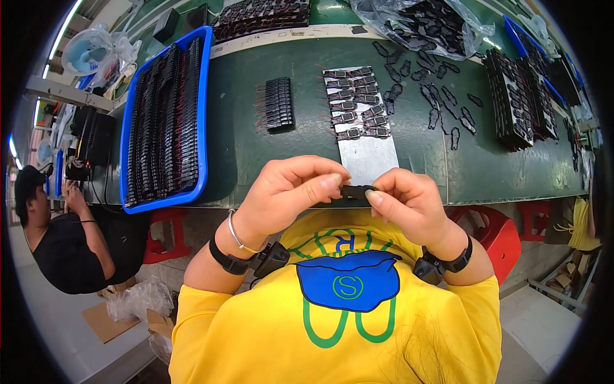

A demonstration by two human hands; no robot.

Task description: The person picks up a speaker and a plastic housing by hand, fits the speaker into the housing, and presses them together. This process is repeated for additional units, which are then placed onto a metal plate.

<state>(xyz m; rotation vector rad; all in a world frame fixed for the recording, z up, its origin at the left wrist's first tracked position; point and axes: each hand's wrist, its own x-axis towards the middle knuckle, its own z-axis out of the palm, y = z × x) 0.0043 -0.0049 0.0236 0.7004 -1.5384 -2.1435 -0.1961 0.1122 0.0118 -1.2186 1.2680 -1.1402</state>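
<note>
Near the table's front edge, my left hand [286, 191] and my right hand [410, 203] pinch a small flat black plastic part [354, 191] between them, one at each end. My fingertips cover much of it, so its exact kind does not show. Just beyond my fingers lies a pale board [368, 160]. On its far part sit two columns of small speaker-like parts [347, 117] with thin red wires. To their left is a tight row of black parts [277, 107], also with red wires. Loose flat black pieces [455, 138] are scattered to the right.
A blue tray [204, 121] packed with rows of black wired parts stands at left. A clear plastic bag [470, 32] of black pieces lies far right, near stacked boards [505, 105] of parts. Red stools [489, 240] flank me. Another person [61, 240] sits at far left.
</note>
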